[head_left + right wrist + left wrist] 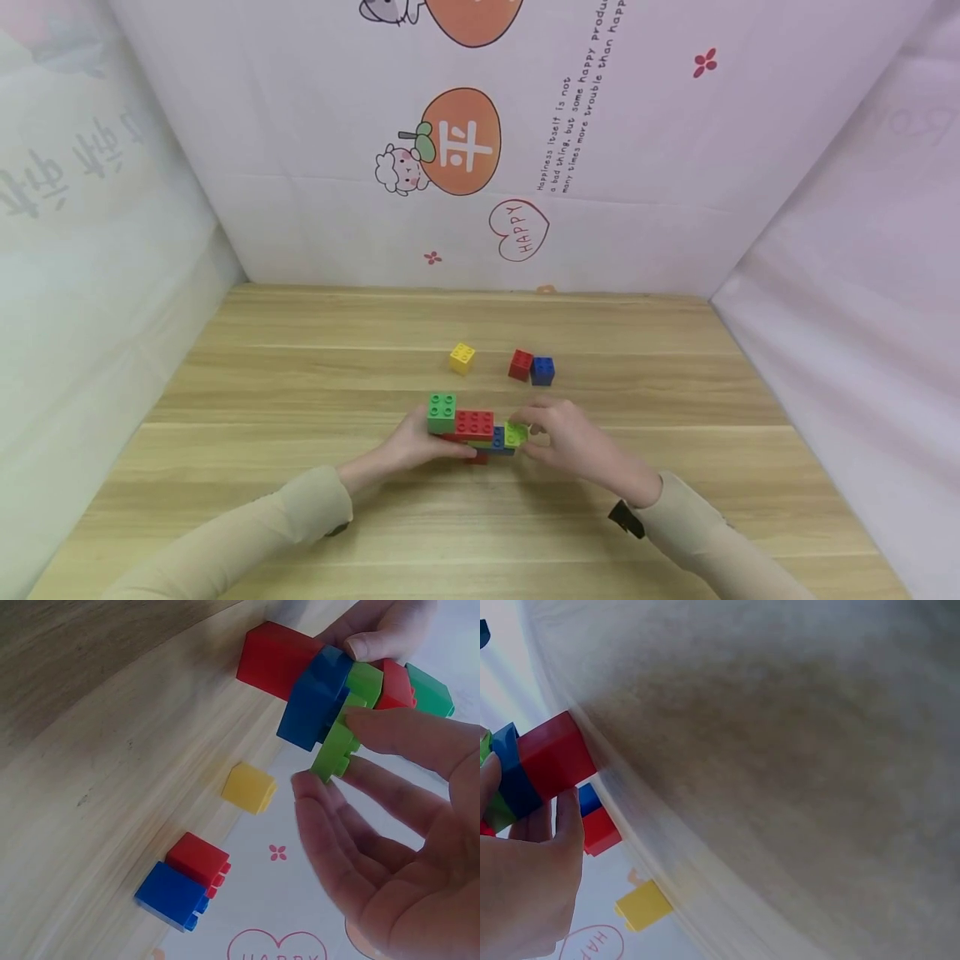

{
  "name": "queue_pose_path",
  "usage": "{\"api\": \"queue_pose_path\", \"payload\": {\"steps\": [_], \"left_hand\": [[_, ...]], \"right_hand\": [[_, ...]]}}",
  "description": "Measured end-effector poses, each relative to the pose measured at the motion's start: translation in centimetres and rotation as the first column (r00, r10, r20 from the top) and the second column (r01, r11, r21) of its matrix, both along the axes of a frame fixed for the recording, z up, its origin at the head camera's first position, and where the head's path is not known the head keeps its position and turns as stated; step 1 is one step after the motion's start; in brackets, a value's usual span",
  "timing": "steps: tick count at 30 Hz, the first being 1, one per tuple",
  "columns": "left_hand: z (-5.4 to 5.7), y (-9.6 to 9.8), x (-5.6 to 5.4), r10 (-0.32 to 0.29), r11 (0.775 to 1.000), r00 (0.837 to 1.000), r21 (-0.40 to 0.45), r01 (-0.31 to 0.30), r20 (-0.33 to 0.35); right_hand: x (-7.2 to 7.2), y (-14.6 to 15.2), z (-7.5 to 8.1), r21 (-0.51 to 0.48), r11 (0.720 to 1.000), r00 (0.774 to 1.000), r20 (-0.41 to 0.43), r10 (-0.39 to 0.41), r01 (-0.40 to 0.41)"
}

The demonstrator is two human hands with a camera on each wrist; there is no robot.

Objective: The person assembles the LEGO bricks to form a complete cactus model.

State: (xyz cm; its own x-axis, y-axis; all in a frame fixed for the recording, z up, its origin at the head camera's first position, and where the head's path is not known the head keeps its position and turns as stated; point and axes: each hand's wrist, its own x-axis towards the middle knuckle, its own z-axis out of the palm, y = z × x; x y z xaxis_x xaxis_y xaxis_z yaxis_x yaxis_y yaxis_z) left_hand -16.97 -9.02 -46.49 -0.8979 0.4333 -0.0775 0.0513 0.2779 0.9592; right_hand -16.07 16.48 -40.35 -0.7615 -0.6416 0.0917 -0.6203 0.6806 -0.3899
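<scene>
My left hand grips a joined stack of toy building blocks from its left side, thumb in front. In the stack are a green block at the upper left, a red block beside it, a blue block and another red block at the bottom. With thumb and fingers, my right hand pinches a thin light green block at the stack's right end. It overlaps the blue block's studs in the right wrist view. In the left wrist view, fingers lie against the stack.
Beyond the hands, a yellow block stands alone on the wooden table. Farther right, a loose red block and a loose blue block sit side by side. A printed white cloth rises behind the table, with cloth at both sides.
</scene>
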Motion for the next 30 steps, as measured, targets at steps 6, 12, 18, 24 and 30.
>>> {"api": "queue_pose_path", "payload": {"steps": [6, 12, 18, 24, 30], "left_hand": [[0.19, 0.09, -0.02, -0.004, 1.000, 1.000, -0.003, 0.004, -0.029], [0.29, 0.03, 0.08, 0.000, 1.000, 0.999, -0.010, 0.000, -0.053], [0.15, 0.02, 0.00, -0.004, 1.000, 0.998, -0.004, 0.004, -0.061], [-0.03, 0.10, -0.05, 0.002, 1.000, 0.998, -0.001, -0.002, -0.061], [-0.09, 0.12, -0.04, 0.007, 1.000, 0.998, -0.007, -0.008, -0.065]], "right_hand": [[-0.15, 0.11, -0.22, 0.004, 1.000, 1.000, -0.014, 0.008, -0.008], [-0.29, 0.01, -0.16, -0.014, 1.000, 1.000, -0.011, 0.015, -0.015], [-0.55, 0.09, -0.17, -0.024, 0.999, 0.999, 0.010, 0.038, -0.038], [-0.79, 0.23, -0.33, -0.037, 0.998, 0.998, 0.010, 0.058, -0.058], [-0.69, 0.31, -0.50, -0.031, 0.999, 0.999, 0.008, 0.043, -0.043]]}}
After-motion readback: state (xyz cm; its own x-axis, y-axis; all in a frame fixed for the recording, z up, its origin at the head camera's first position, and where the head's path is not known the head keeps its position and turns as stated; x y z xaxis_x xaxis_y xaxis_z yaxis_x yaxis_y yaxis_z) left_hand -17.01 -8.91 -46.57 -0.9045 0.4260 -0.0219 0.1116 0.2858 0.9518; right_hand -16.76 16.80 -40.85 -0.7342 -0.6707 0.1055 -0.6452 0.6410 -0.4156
